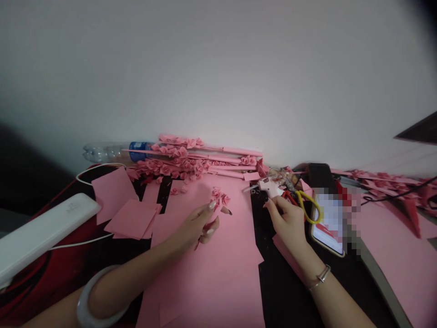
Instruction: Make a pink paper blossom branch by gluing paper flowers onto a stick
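Observation:
Near the middle, my left hand [201, 223] is closed on a small folded pink paper flower [220, 197], pinched between the thumb and fingers. Under it lies a large pink paper sheet [211, 282]. To the right, my right hand [288, 218] has its fingers curled at the lower end of a pale glue gun [271, 187], whose nozzle points left. The hand covers the gun's handle. Just right of this hand are yellow-handled scissors [309, 207].
Pink paper flower stems [201, 161] lie along the wall, beside a clear plastic bottle [109, 152]. Square pink papers [134, 218] and a white lamp-like bar [51, 232] are at left. At right are a phone [327, 223], a dark box [319, 175] and more pink paper [403, 246].

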Action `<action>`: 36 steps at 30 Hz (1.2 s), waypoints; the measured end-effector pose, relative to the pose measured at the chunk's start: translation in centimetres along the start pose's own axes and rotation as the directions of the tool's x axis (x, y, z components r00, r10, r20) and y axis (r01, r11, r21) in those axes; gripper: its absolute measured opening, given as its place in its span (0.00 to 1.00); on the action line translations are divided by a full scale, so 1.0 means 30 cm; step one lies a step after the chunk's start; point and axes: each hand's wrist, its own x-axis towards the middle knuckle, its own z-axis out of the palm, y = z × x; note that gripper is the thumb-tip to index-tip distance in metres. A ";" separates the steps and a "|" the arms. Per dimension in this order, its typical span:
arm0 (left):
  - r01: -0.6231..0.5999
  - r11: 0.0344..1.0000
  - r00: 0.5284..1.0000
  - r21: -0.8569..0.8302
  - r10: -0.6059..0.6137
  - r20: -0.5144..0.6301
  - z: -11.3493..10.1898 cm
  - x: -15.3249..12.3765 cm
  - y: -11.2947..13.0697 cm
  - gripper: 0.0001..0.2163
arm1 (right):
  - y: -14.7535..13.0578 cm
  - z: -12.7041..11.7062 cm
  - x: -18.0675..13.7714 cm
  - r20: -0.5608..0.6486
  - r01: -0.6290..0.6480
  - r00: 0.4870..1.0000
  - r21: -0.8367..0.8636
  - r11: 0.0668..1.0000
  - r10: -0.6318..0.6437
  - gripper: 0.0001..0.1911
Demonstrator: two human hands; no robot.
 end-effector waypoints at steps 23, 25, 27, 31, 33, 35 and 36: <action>-0.013 1.000 0.999 0.014 0.014 -0.029 0.004 -0.005 0.012 0.23 | 0.088 -0.003 0.050 0.026 -0.226 0.967 -0.376 0.899 0.254 0.26; -0.017 1.000 0.999 -0.009 0.017 -0.035 -0.001 -0.002 0.010 0.22 | 0.085 -0.011 0.054 0.020 -0.262 0.957 -0.368 0.892 0.290 0.26; -0.031 1.000 0.998 -0.001 0.031 -0.057 -0.003 -0.002 0.013 0.21 | 0.083 -0.018 0.057 0.007 -0.310 0.944 -0.337 0.889 0.331 0.26; -0.086 0.991 0.992 0.100 0.094 -0.079 0.007 -0.009 0.034 0.22 | 0.083 -0.024 0.057 -0.076 -0.366 0.929 -0.066 0.928 0.361 0.27; -0.106 0.985 0.989 0.133 0.119 -0.090 0.011 -0.012 0.040 0.24 | 0.084 -0.023 0.055 -0.091 -0.342 0.930 0.142 0.929 0.356 0.24; -0.114 0.985 0.983 0.129 0.131 -0.130 0.009 -0.012 0.036 0.23 | 0.084 -0.022 0.056 -0.067 -0.318 0.930 0.347 0.883 0.361 0.20; -0.113 0.987 0.979 0.117 0.131 -0.158 0.007 -0.010 0.031 0.21 | 0.082 -0.021 0.057 -0.040 -0.308 0.932 0.437 0.845 0.360 0.18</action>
